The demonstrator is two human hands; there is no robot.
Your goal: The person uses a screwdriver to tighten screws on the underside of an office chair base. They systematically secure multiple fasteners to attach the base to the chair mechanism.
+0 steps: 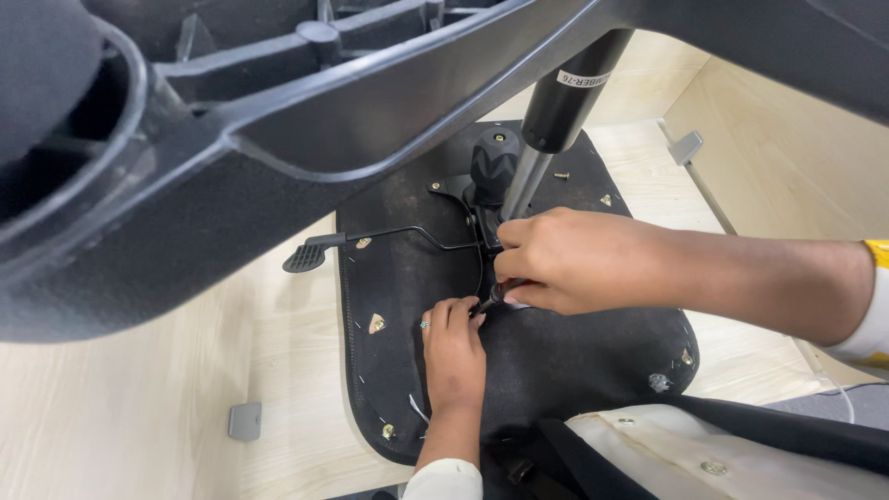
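Pale wooden floor under the upturned seat base — my right hand clenches a dark tool whose tip points toward 8 o'clock, meeting my left hand's pinching fingertips.

Bright even light, blurred near foreground

hands 2 | seat underside 1 | gas cylinder 1 | lever 1 | knob 1

The seat underside is covered in matt black cloth; the gas cylinder is seen as glossy black metal; the chair base is matt, slightly grained plastic; the table is smooth pale wood.
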